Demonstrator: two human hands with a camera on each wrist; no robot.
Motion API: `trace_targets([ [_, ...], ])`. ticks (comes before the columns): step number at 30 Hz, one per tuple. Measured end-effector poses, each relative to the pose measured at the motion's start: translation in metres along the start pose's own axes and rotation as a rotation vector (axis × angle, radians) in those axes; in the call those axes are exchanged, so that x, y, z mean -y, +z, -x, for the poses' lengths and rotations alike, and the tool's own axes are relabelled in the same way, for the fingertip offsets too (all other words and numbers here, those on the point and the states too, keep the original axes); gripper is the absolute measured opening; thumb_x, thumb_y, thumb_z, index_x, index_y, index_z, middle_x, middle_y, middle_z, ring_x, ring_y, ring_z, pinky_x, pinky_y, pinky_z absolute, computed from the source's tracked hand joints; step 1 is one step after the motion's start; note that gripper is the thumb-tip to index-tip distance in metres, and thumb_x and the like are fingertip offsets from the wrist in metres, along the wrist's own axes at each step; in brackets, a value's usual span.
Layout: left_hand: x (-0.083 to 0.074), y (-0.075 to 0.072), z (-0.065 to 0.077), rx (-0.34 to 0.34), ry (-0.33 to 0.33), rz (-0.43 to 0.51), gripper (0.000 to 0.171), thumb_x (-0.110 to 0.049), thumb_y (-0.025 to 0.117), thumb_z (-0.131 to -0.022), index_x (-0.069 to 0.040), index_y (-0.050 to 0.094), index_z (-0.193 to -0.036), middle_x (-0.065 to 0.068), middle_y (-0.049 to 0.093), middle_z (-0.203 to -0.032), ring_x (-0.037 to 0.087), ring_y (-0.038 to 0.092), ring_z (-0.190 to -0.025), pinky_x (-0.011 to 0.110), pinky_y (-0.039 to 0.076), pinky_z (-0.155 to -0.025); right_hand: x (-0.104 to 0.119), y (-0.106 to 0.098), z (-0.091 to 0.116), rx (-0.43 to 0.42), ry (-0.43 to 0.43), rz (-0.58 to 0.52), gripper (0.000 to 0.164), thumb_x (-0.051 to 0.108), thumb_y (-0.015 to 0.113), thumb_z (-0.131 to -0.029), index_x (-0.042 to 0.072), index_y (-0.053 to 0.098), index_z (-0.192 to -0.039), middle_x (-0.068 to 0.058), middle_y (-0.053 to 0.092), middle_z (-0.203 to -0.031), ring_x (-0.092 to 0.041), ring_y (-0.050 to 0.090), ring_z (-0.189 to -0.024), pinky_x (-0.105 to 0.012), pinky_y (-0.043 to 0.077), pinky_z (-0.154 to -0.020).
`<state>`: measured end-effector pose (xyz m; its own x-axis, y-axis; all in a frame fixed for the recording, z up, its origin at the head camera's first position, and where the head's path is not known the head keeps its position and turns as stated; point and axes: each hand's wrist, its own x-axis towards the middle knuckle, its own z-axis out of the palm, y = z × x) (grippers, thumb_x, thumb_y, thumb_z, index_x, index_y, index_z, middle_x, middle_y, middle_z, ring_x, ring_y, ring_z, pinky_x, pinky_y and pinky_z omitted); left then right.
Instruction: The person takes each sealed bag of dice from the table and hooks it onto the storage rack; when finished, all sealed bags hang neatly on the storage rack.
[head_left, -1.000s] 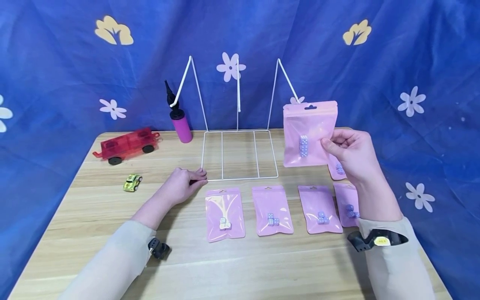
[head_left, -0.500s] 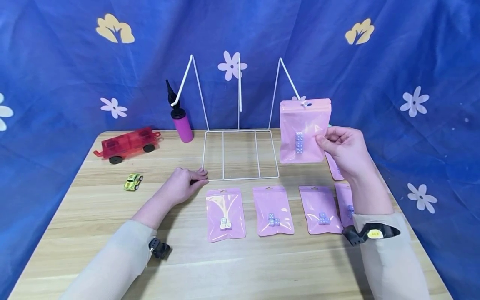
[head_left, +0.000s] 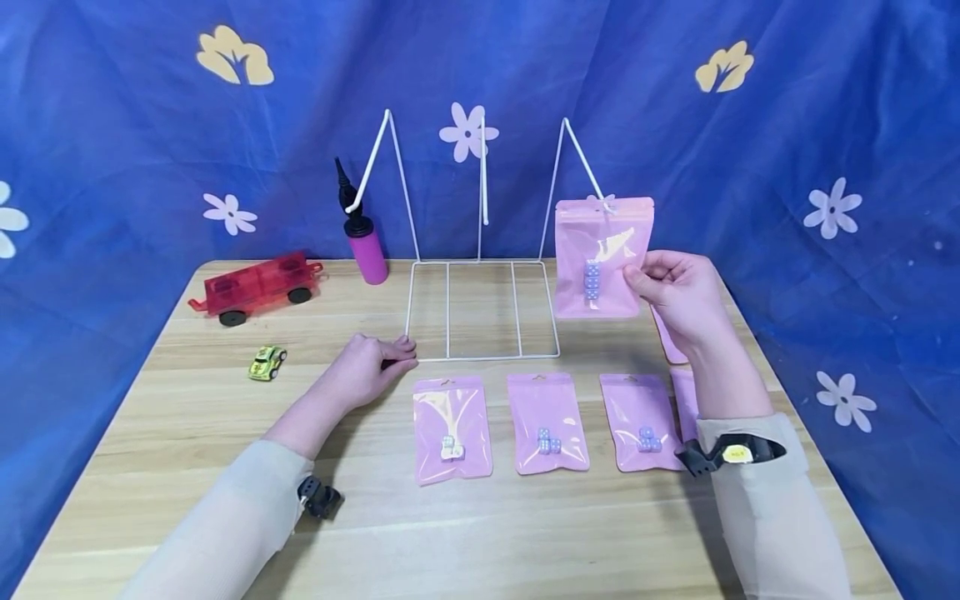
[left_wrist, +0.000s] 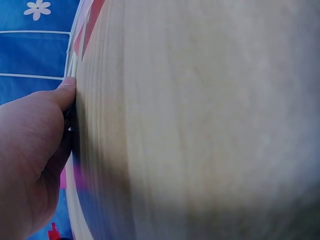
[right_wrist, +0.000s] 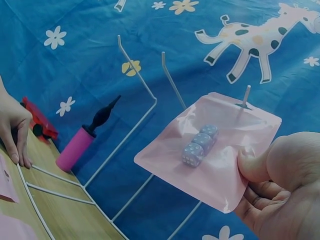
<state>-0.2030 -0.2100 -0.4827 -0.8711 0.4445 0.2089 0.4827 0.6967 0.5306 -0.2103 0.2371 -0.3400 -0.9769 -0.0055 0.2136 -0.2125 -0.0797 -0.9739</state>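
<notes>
My right hand pinches the right edge of a pink zip bag between thumb and fingers. Three stacked dice show through its clear front. In the right wrist view, the tip of a rack prong pokes through the bag's hang hole. That prong is the right one of three on a white wire display rack. At the front left corner of the rack's base, my left hand grips the wire. Its thumb lies along the wire in the left wrist view; the other fingertips are hidden.
Pink bags with dice, including a left one, a middle one and a right one, lie before the rack. Others are partly behind the right arm. A magenta pump, red toy wagon and small green car stand left.
My right hand has moved left with the bag, bringing its hang hole onto the right prong. The left hand has stayed on the rack's corner.
</notes>
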Motion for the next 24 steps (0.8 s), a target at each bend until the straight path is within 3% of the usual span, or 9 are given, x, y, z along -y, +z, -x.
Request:
trace_targets([
  [17, -0.001, -0.001, 0.001, -0.010, 0.012, 0.020, 0.020, -0.011, 0.082, -0.095, 0.001, 0.081, -0.111, 0.018, 0.073, -0.121, 0.035, 0.068, -0.121, 0.050, 0.052, -0.106, -0.009, 0.007, -0.029, -0.029, 0.028, 0.062, 0.008, -0.007, 0.074, -0.095, -0.003, 0.078, -0.089, -0.002, 0.073, -0.074, -0.007, 0.062, -0.065, -0.017, 0.055, -0.062],
  [24, -0.001, -0.001, 0.002, 0.001, 0.004, 0.013, 0.021, -0.011, 0.081, -0.096, 0.002, 0.080, -0.113, 0.018, 0.072, -0.123, 0.035, 0.068, -0.122, 0.050, 0.051, -0.108, -0.011, 0.011, -0.047, -0.045, 0.034, 0.078, 0.010, -0.004, 0.077, -0.094, 0.003, 0.079, -0.086, -0.002, 0.074, -0.075, -0.008, 0.063, -0.067, -0.018, 0.057, -0.065],
])
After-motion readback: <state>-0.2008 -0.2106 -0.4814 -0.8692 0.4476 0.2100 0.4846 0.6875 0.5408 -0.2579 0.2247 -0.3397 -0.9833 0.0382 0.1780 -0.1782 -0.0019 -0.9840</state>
